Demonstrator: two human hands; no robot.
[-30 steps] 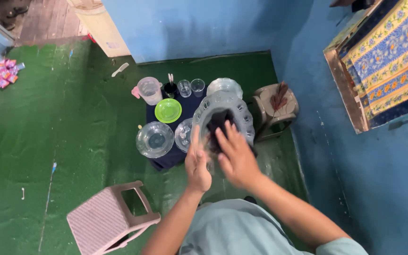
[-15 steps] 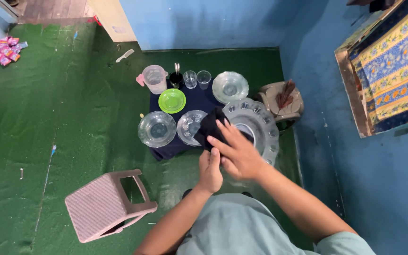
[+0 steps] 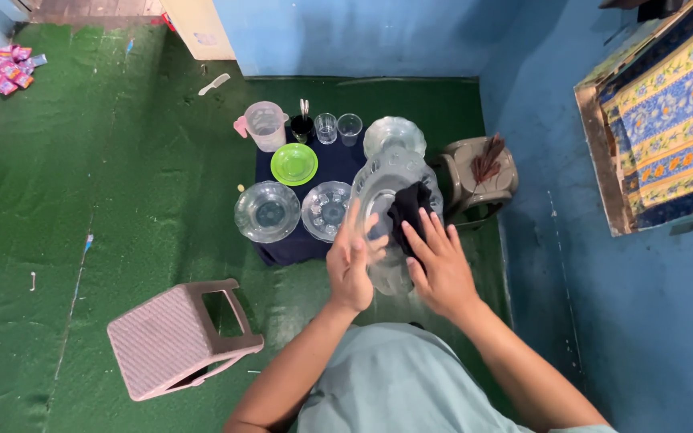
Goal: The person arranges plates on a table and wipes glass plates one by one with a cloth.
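Head view: left hand [image 3: 350,269] grips the rim of a large clear scalloped glass platter [image 3: 393,180], held tilted. Right hand [image 3: 440,269], fingers spread, presses a black cloth [image 3: 407,212] against its ribbed face above the dark mat's [image 3: 282,248] right edge.

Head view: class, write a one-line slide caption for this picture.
Left hand holds a clear glass platter while right hand presses a dark cloth on it.
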